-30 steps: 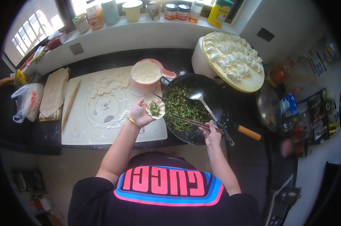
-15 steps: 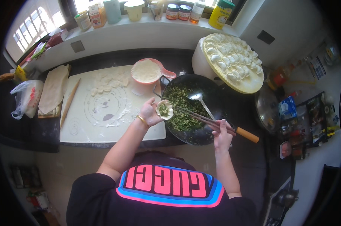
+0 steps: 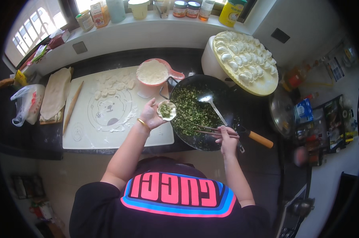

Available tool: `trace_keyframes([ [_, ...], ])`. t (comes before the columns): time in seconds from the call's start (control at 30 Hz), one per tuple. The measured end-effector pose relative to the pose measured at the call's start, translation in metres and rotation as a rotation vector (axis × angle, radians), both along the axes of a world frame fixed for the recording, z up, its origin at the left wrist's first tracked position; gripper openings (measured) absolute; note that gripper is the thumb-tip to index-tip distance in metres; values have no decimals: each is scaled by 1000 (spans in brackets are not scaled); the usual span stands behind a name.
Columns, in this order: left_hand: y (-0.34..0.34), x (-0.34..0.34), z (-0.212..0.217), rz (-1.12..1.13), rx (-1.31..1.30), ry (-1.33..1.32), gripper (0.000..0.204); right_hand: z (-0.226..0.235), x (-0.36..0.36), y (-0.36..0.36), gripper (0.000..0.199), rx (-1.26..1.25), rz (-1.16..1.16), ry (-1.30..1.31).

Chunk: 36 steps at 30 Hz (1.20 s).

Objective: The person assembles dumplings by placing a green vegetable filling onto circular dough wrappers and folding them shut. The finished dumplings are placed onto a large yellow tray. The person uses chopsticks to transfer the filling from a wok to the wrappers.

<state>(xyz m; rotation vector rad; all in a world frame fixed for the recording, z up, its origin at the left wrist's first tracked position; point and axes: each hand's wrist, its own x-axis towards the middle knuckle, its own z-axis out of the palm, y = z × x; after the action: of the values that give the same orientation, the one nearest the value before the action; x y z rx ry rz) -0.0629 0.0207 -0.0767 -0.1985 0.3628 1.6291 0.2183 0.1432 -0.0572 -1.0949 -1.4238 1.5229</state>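
A round dumpling wrapper [image 3: 172, 114] with green chopped filling on it rests on the fingers of my left hand [image 3: 151, 116], beside the wok's left rim. My right hand [image 3: 227, 142] grips a pair of brown chopsticks [image 3: 212, 131], whose tips are over the near part of the wok. Green chopped filling [image 3: 191, 107] lies in the dark wok [image 3: 221, 89], with a metal spoon [image 3: 213, 104] leaning in it, its handle running under my right hand. The wok's orange-tan handle [image 3: 260, 139] points right.
Dough pieces [image 3: 115, 82] and flour lie on the white mat [image 3: 82, 119], beside a rolling pin [image 3: 73, 106]. A pink bowl of flour [image 3: 152, 72] stands behind. Formed dumplings cover a round tray [image 3: 266, 88]; jars [image 3: 179, 8] line the sill.
The chopsticks have drawn away from the wrapper to the right and down. My left hand has shifted slightly left with the filled wrapper.
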Motion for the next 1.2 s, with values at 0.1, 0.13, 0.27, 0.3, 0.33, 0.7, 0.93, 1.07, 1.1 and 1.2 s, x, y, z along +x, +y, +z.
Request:
trace_keyframes([
  [0.1, -5, -2, 2, 12, 12, -14, 56, -16, -11, -4, 25, -186, -64, 96],
  [0.13, -7, -3, 3, 12, 20, -14, 57, -18, -14, -5, 27, -220, -93, 112],
  [0.27, -13, -7, 1, 33, 19, -16, 57, -22, -10, -4, 30, -372, -169, 120],
  [0.3, -14, -7, 2, 39, 10, -24, 57, -22, -9, -4, 30, -384, -178, 132],
  [0.33, -14, -7, 2, 44, 3, -33, 57, -21, -7, -3, 30, -395, -188, 143],
  [0.7, 4, 19, 12, -96, 47, -16, 56, 48, -9, -23, 22, 117, 38, 247],
  [0.93, 9, 22, 15, -114, 69, -42, 58, 77, -8, -37, 15, 834, 413, 130],
  [1.07, 7, 22, 15, -163, 148, -11, 57, 65, -4, -14, 20, 233, 106, 323],
  [1.1, 6, 23, 17, -178, 172, -22, 57, 61, -1, -4, 22, 105, 72, 364],
  [1.2, 4, 24, 20, -211, 241, -43, 56, 47, -3, 7, 23, -122, 39, 347],
])
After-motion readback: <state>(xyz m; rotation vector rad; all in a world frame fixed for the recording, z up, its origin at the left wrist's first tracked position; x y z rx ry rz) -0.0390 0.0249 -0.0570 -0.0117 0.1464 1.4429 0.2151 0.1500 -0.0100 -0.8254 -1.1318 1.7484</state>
